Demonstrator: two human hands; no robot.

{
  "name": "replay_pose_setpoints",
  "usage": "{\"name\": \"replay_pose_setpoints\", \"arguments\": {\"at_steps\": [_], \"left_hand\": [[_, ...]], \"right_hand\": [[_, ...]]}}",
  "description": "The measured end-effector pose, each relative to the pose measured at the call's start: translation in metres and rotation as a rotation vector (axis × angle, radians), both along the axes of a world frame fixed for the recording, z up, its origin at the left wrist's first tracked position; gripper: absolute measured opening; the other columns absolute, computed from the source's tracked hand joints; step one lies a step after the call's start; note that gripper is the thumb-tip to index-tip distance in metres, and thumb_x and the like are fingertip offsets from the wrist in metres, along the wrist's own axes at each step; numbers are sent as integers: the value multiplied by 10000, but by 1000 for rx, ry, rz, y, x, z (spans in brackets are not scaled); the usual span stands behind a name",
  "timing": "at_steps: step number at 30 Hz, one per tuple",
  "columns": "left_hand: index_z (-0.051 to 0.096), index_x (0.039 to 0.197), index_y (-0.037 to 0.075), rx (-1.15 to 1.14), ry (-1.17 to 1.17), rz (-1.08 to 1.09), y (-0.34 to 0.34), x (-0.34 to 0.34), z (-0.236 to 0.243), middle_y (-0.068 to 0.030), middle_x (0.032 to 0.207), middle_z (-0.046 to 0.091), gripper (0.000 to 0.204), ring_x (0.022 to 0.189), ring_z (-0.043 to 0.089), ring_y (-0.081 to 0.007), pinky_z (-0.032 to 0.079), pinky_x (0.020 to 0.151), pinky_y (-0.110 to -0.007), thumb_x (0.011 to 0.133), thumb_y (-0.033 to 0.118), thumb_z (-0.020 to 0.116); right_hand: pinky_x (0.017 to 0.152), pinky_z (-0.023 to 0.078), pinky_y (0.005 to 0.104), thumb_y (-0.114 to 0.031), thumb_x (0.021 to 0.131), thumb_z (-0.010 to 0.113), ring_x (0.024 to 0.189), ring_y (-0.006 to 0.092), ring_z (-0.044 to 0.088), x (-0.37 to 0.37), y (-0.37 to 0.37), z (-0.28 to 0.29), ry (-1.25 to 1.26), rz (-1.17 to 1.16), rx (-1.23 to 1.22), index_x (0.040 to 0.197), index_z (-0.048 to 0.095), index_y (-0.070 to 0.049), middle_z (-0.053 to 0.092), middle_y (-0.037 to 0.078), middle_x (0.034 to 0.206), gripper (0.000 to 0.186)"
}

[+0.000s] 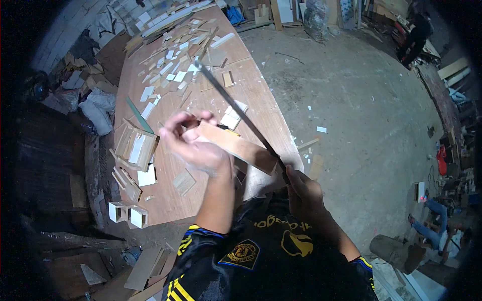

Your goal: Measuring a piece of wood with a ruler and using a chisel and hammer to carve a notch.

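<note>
In the head view my left hand (pixel 196 148), blurred, cups the near-left end of a flat light wooden piece (pixel 238 145), its fingers curled beside it. My right hand (pixel 304 188) is closed on the lower end of a long, narrow dark metal tool (pixel 231 100), which slants up-left across the table and crosses the wooden piece's right end. A small black-and-yellow object (pixel 228 129) shows partly behind the piece. A wooden box (pixel 128 140) stands left of my left hand, with a green strip (pixel 138 113) by it.
The plywood table (pixel 165 205) carries many offcuts (pixel 178 75) and small boxes (pixel 138 215). Sacks (pixel 98 110) and scrap wood lie at left. One person (pixel 416 35) stands at back right; another (pixel 442 226) is low at lower right, near a log (pixel 396 251). Boards lean at the back.
</note>
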State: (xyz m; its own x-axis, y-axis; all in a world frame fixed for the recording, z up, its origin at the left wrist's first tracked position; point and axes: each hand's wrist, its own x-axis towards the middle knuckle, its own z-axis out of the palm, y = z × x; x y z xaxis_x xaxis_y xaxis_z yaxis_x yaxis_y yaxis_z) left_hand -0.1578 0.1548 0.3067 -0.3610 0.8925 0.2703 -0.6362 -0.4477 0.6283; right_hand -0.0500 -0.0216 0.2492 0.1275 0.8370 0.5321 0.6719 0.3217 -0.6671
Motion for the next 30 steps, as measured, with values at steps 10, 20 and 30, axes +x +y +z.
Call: {"name": "replay_pose_setpoints", "arguments": {"at_steps": [10, 20, 30], "left_hand": [[503, 927, 115, -309, -535, -934, 23, -16, -7, -7, 717, 491, 433, 518, 417, -93, 330, 433, -216, 936, 533, 389], [478, 859, 104, -405, -493, -567, 53, -17, 4, -111, 915, 601, 516, 776, 594, -249, 502, 631, -331, 933, 597, 344], [497, 1150, 88, -2, -598, -866, 78, -34, -14, -133, 1195, 570, 548, 1114, 567, -264, 555, 804, -449, 935, 571, 354]], "right_hand": [[479, 431, 395, 57, 832, 495, 525, 318, 530, -3, 29, 0, -106, 45, -19, 1344, 431, -111, 544, 158, 694, 542], [601, 483, 373, 43, 874, 479, 665, 318, 609, -14, 53, 4, -14, 39, -154, 1333, 458, -102, 588, 166, 766, 482], [492, 442, 347, 59, 848, 507, 555, 272, 569, -19, 68, 18, -23, 76, -218, 1321, 486, -100, 548, 150, 709, 499]]}}
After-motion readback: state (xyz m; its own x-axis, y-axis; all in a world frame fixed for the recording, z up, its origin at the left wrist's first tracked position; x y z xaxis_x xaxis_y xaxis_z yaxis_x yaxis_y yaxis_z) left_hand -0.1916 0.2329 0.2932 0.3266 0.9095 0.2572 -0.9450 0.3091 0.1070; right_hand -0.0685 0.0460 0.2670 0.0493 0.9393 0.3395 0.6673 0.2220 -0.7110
